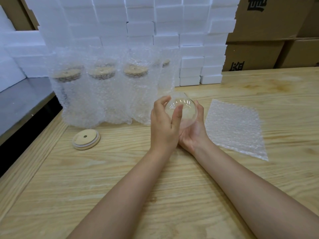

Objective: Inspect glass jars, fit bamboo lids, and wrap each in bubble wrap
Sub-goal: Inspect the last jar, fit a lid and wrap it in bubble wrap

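A clear glass jar (185, 112) without a lid is held between both hands above the wooden table (138, 178), its round end facing me. My left hand (164, 126) curls round its left side, thumb across the glass. My right hand (193, 131) cups it from below and from the right. A bamboo lid (86, 139) with a small centre hole lies flat on the table to the left. A flat bubble wrap sheet (236, 128) lies to the right of my hands.
Several wrapped jars (103, 94) with bamboo lids stand in bubble wrap behind my hands. White foam blocks (155, 31) are stacked at the back, cardboard boxes (267, 31) at the right. A grey surface (22, 100) lies past the table's left edge.
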Demonstrator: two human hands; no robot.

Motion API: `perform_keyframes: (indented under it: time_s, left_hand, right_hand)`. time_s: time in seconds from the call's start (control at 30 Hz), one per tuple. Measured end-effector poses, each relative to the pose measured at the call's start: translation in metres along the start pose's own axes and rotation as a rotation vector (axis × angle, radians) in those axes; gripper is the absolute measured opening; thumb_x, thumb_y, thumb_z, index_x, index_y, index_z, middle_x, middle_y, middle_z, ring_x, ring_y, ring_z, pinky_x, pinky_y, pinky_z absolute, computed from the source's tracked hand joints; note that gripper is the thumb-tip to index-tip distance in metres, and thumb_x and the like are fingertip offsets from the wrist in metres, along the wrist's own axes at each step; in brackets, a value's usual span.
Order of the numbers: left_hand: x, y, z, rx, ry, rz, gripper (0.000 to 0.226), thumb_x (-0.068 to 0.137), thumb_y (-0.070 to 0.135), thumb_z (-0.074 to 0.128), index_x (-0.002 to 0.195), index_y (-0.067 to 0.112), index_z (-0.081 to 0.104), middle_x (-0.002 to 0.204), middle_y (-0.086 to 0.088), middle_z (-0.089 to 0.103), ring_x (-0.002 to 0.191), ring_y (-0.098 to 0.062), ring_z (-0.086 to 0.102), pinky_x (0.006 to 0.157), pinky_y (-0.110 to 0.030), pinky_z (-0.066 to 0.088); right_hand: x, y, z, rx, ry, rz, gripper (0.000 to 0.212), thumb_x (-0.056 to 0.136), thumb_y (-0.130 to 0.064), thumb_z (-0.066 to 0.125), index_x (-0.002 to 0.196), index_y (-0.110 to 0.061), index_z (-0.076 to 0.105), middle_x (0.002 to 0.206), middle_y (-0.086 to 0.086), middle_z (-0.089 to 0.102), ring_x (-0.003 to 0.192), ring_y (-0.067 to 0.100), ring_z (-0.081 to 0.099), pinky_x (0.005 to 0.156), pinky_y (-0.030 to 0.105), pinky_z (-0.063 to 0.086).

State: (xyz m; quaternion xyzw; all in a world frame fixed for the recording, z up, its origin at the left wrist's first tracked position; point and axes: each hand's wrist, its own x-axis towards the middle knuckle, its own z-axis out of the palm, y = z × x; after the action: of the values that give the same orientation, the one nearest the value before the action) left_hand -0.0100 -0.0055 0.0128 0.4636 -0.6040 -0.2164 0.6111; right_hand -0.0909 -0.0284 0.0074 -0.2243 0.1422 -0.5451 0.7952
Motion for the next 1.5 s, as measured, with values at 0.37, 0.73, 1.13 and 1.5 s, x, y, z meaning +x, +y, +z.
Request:
perform_keyframes:
  time_s: [0.37,0.73,1.13,1.5]
  left_hand:
    - [-0.003,-0.005,-0.002,0.157,-0.071,0.06,0.101,0.061,0.037,0.089,0.144,0.016,0.036,0.13,0.015,0.04,0.122,-0.004,0.038,0.101,-0.004,0.021]
    - [-0.001,0.0,0.0,0.075,0.089,-0.009,0.097,0.054,0.055,0.084,0.138,0.024,0.046,0.132,0.006,0.057,0.121,-0.013,0.053,0.103,-0.039,0.044]
    - [-0.007,-0.009,-0.004,-0.099,-0.144,-0.109,0.109,0.06,0.047,0.08,0.149,0.026,0.021,0.144,0.011,0.035,0.137,-0.003,0.035,0.11,-0.02,0.031]
    - [-0.006,-0.01,-0.006,-0.114,-0.057,-0.146,0.095,0.051,0.06,0.075,0.132,0.017,0.047,0.127,0.001,0.06,0.118,-0.004,0.055,0.1,-0.021,0.045]
  right_hand:
    - [0.0,-0.007,0.0,-0.032,0.044,0.074,0.078,0.088,-0.07,0.037,0.114,-0.002,0.065,0.11,0.017,0.068,0.101,0.028,0.066,0.097,0.035,0.048]
    - [-0.001,-0.006,0.003,-0.014,-0.065,0.063,0.085,0.085,-0.076,0.036,0.103,-0.001,0.074,0.111,0.019,0.069,0.102,0.029,0.068,0.092,0.037,0.054]
    - [0.0,-0.007,0.0,-0.042,0.049,-0.08,0.084,0.076,-0.049,0.065,0.146,-0.036,0.021,0.144,0.016,0.03,0.108,0.045,0.062,0.085,0.05,0.054]
    - [-0.001,-0.006,0.0,-0.089,-0.018,-0.114,0.09,0.045,-0.04,0.091,0.123,-0.039,0.046,0.112,0.015,0.058,0.106,0.04,0.065,0.081,0.047,0.056]
